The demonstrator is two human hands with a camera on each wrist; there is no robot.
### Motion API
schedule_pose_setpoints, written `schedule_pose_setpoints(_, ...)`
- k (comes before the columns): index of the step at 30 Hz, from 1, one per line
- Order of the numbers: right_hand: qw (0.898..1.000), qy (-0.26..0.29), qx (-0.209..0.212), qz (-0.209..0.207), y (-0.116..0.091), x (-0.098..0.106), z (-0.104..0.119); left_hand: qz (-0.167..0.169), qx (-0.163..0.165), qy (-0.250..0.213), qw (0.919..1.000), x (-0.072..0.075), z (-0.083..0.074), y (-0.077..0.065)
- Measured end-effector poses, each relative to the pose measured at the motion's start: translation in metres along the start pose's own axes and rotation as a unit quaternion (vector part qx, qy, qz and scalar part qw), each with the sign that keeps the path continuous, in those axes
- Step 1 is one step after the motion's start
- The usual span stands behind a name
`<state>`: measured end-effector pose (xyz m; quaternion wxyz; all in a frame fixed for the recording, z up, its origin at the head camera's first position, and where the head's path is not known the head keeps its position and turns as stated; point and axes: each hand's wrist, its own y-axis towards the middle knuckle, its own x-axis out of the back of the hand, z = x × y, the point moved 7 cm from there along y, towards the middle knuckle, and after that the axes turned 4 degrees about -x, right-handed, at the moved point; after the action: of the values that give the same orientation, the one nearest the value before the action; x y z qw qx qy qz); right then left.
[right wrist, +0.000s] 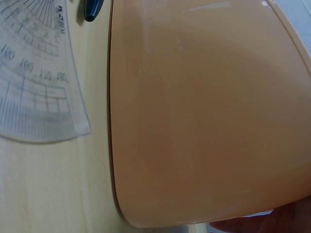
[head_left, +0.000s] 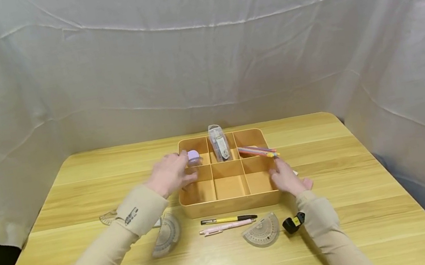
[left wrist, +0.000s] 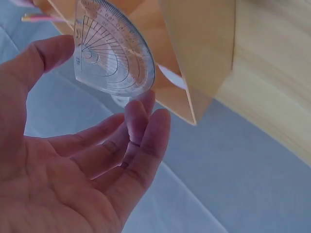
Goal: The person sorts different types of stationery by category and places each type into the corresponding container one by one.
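My left hand [head_left: 170, 173] pinches a clear protractor [left wrist: 114, 51] by its edges, thumb on one side and fingertips on the other. It is over the left side of an orange-tan divided organizer box [head_left: 230, 204]. Behind the held protractor, a rounded purple item [head_left: 193, 154] shows at the back left compartment. My right hand [head_left: 287, 177] grips the box's right wall, thumb at the rim; most of its fingers are hidden. In the right wrist view the box's outer wall [right wrist: 209, 116] fills most of the picture.
A clear case [head_left: 219, 143] leans in the back middle compartment, and colored pencils [head_left: 258, 150] lie across the back right one. In front are a yellow-black pen [head_left: 229, 219], a pink pen [head_left: 227, 227], protractors [head_left: 262, 231] [head_left: 166, 235] and a black-yellow item [head_left: 294, 223]. A pink block [head_left: 307, 183] lies right.
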<state>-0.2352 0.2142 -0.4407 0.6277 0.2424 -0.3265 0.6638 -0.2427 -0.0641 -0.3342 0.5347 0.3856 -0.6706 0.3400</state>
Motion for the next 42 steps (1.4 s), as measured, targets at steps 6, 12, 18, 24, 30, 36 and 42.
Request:
schedule_pose_setpoints(6,1.000,0.003,0.004,-0.004,0.000,-0.001,0.002,0.014,-0.001,0.023,0.9996,-0.015,-0.007,0.006)
schedule_pose_setpoints(12,1.000,0.009,0.000,0.001,0.001,-0.002,0.002,0.011,0.010,0.062,0.9980,-0.028,-0.008,0.013)
schedule_pose_setpoints(18,1.000,0.012,-0.010,0.011,0.001,-0.003,0.000,0.017,0.025,0.092,0.9953,-0.039,-0.008,0.015)
schedule_pose_setpoints(24,1.000,0.008,-0.004,0.006,0.001,-0.002,0.002,0.036,0.035,0.112,0.9925,-0.049,-0.009,0.018)
schedule_pose_setpoints(30,1.000,0.008,0.002,0.001,0.001,-0.002,0.004,0.057,0.039,0.133,0.9887,-0.057,-0.009,0.020)
schedule_pose_setpoints(36,1.000,0.009,0.002,0.010,0.000,-0.004,0.004,-0.033,-0.016,0.080,0.9961,-0.037,-0.014,0.003)
schedule_pose_setpoints(42,1.000,0.014,-0.001,0.011,-0.002,-0.002,0.004,-0.114,-0.014,-0.104,0.9880,-0.010,0.010,-0.040)
